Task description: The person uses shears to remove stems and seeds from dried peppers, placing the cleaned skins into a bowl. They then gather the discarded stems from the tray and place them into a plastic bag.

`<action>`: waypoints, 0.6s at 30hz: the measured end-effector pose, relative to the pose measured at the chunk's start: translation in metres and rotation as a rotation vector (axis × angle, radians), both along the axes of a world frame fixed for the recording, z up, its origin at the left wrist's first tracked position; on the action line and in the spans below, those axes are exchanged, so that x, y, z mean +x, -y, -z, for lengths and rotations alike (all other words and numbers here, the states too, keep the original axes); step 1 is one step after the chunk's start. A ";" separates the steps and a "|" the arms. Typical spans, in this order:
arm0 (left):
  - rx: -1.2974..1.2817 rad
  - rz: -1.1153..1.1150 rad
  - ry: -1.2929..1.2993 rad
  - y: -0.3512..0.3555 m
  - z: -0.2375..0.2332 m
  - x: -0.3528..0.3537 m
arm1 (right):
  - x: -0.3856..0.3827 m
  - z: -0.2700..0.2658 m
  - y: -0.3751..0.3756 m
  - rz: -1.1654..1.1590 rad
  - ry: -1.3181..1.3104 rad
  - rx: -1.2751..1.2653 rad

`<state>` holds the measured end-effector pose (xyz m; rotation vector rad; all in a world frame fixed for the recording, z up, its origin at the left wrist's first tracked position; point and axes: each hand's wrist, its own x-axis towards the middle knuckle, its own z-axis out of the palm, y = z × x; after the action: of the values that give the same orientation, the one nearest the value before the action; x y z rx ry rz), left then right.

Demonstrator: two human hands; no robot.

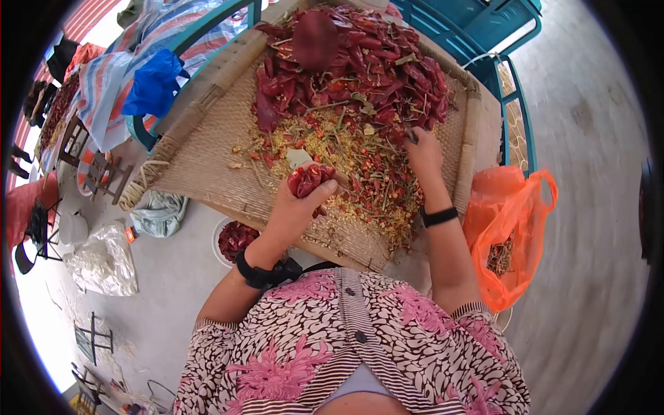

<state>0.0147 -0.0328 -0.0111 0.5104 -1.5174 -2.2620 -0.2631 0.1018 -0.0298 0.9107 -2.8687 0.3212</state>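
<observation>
My left hand (299, 207) is wrapped round several dried red chilies (310, 180), above the near part of a woven tray (207, 155). On the right, my right hand (423, 155) has its fingers closed at the lower edge of a big pile of dried red chilies (360, 62). A dark thing shows at its fingertips, too small to name. Yellow seeds, stems and red bits (373, 173) lie spread between and below the hands. A pale greenish piece (297, 158) rests just beyond my left hand.
An orange plastic bag (508, 228) hangs right of the tray. A white bowl of red chilies (235, 242) stands lower left on the floor. Teal metal frames (512, 111) flank the tray. Blue bag (155, 83), striped sheet (114, 90) and small stools (93, 339) are at left.
</observation>
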 end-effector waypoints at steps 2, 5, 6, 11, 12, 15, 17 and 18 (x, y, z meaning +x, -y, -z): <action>0.057 -0.020 0.057 -0.001 -0.004 0.003 | 0.017 -0.017 0.000 0.012 0.462 -0.318; 0.123 -0.046 -0.031 -0.003 0.004 -0.007 | 0.055 -0.043 -0.007 -0.032 1.081 -0.698; 0.169 -0.035 -0.054 -0.004 0.004 -0.011 | 0.067 -0.047 -0.008 -0.063 1.272 -0.810; 0.348 0.002 -0.201 -0.010 -0.006 -0.032 | 0.115 -0.058 0.000 -0.122 1.557 -0.917; 0.386 0.016 -0.244 -0.010 -0.010 -0.033 | 0.122 -0.063 0.002 -0.111 1.587 -0.945; 0.475 -0.019 -0.223 -0.012 0.003 -0.033 | 0.136 -0.057 0.006 -0.213 1.118 -0.825; 0.554 -0.052 -0.253 -0.015 0.006 -0.035 | 0.141 -0.037 0.012 -0.356 0.478 -0.718; 0.593 -0.070 -0.269 -0.017 0.006 -0.036 | 0.146 -0.039 0.013 -0.358 0.335 -0.581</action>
<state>-0.0213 -0.0155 -0.0173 0.3803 -0.6782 -2.5828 -0.1171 0.0889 0.0096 1.3191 -2.5878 1.3686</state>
